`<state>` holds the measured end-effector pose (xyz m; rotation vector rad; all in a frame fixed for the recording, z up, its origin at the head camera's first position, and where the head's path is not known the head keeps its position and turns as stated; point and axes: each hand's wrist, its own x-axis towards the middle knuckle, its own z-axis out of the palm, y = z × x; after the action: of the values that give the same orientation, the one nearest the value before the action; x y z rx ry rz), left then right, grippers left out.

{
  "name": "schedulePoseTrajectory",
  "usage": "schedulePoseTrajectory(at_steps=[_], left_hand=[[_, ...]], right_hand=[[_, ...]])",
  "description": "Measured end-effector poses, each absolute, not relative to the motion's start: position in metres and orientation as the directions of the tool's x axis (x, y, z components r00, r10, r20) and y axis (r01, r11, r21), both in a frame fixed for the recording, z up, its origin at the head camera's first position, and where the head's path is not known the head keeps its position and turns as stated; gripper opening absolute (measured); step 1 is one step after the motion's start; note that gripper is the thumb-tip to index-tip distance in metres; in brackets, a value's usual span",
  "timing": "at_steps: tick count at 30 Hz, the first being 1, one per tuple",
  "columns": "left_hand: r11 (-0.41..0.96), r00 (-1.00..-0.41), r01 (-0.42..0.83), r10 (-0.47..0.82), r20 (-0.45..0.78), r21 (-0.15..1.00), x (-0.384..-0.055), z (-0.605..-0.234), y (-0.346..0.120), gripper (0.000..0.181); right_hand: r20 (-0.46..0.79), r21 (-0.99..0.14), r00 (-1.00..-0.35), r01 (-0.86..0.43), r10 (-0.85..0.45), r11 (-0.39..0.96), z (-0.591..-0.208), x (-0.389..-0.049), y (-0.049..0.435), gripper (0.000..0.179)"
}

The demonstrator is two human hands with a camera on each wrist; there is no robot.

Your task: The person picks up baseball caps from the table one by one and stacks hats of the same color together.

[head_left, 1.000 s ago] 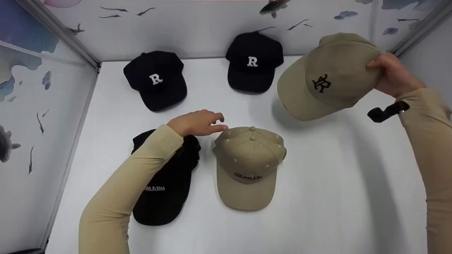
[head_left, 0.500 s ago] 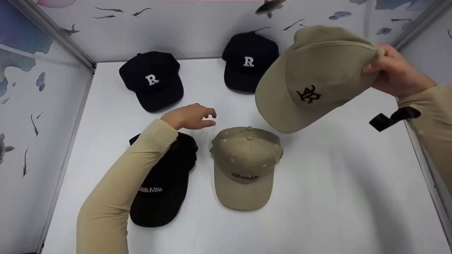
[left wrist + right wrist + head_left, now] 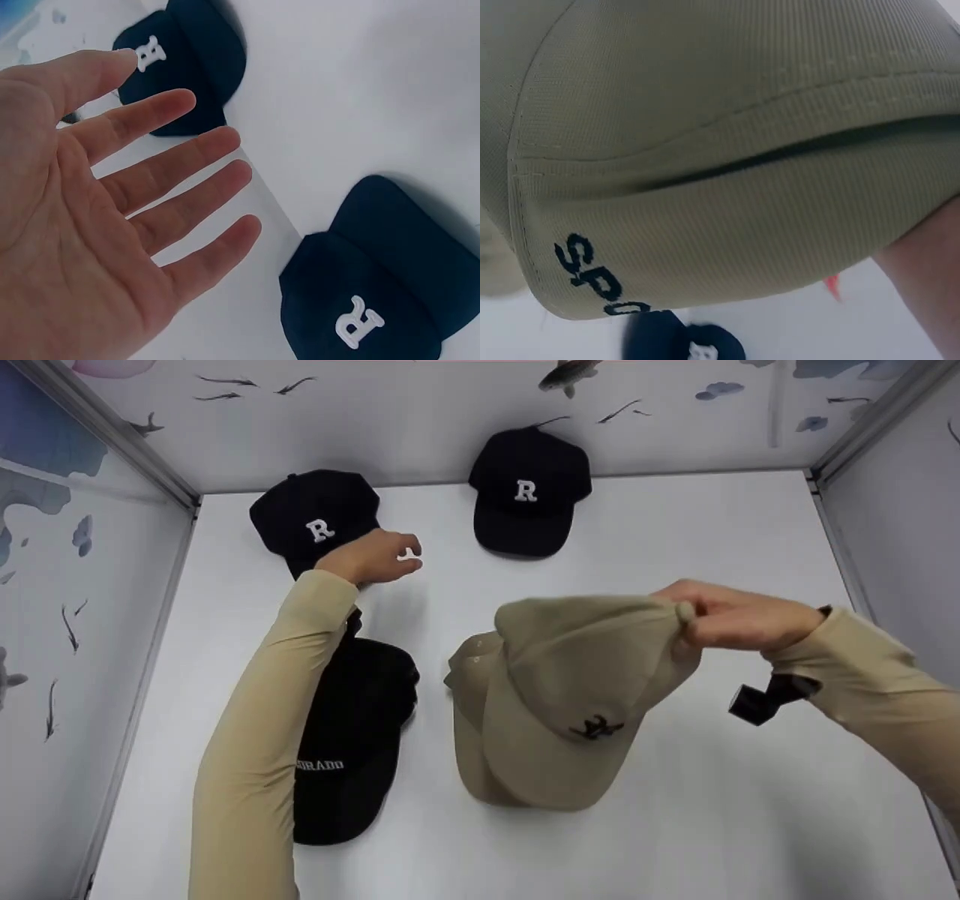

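My right hand (image 3: 742, 615) pinches the crown of a beige baseball cap (image 3: 570, 682) with a dark monogram, its brim hanging toward me. In the head view that cap overlaps a second beige cap (image 3: 470, 720) lying on the table, hiding most of it. The right wrist view is filled by the held cap's side (image 3: 727, 225), with dark stitched letters. My left hand (image 3: 371, 556) is over the brim of a navy cap (image 3: 315, 502) with a white R, holding nothing. In the left wrist view the left hand's fingers (image 3: 180, 172) are spread and straight.
Another navy R cap (image 3: 531, 491) lies at the back middle of the white table (image 3: 735, 532). A black cap (image 3: 360, 742) with white lettering lies at the left, partly behind my left sleeve (image 3: 247, 757). Printed panels (image 3: 420, 420) wall the back and sides.
My right hand has carried the beige cap left and toward me, from the back right to over the other beige cap. My left hand has moved back and left, toward the navy cap.
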<state>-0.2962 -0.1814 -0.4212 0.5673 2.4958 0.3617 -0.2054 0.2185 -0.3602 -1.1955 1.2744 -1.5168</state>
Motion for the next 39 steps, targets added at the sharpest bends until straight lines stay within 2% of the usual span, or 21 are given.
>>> schedulePoseTrajectory(at_steps=[4,7,13,15,21,27,32,36,39], left_hand=[[0.890,-0.794,0.300,0.433,-0.427,0.344,-0.311,-0.425,-0.184,0.040],[0.909,-0.826,0.297,0.399,-0.398,0.293,-0.320,-0.427,-0.175,0.044],[0.929,-0.862,0.328,0.369,-0.348,0.173,-0.345,-0.431,-0.138,0.049],[0.927,-0.866,0.344,0.375,-0.332,0.150,-0.353,-0.434,-0.125,0.049],[0.919,-0.876,0.373,0.395,-0.278,0.129,-0.365,-0.445,-0.093,0.053],[0.879,-0.831,0.473,0.470,-0.297,0.066,-0.365,-0.466,-0.062,0.060],[0.875,-0.826,0.484,0.464,-0.319,0.018,-0.367,-0.483,-0.045,0.063],[0.884,-0.836,0.467,0.433,-0.336,-0.020,-0.372,-0.495,-0.041,0.066],[0.893,-0.841,0.450,0.411,-0.352,-0.032,-0.376,-0.503,-0.042,0.067]], right_hand=[[0.130,-0.991,-0.098,0.006,-0.987,-0.131,-0.372,-0.190,0.199,0.035],[0.100,-0.995,-0.033,0.013,-0.994,-0.100,-0.382,-0.179,0.188,0.038],[-0.128,-0.991,-0.049,-0.021,-0.991,0.129,-0.404,-0.167,0.171,0.040],[-0.162,-0.986,-0.056,-0.032,-0.985,0.164,-0.415,-0.166,0.164,0.038],[-0.198,-0.980,-0.135,0.019,-0.971,0.197,-0.442,-0.170,0.149,0.034],[-0.245,-0.969,-0.190,0.060,-0.951,0.238,-0.461,-0.175,0.149,0.037],[-0.280,-0.952,-0.269,-0.042,-0.922,0.302,-0.474,-0.172,0.151,0.036],[-0.204,-0.940,-0.363,-0.188,-0.909,0.286,-0.477,-0.163,0.149,0.033],[-0.132,-0.901,-0.468,-0.311,-0.874,0.303,-0.474,-0.155,0.146,0.029]])
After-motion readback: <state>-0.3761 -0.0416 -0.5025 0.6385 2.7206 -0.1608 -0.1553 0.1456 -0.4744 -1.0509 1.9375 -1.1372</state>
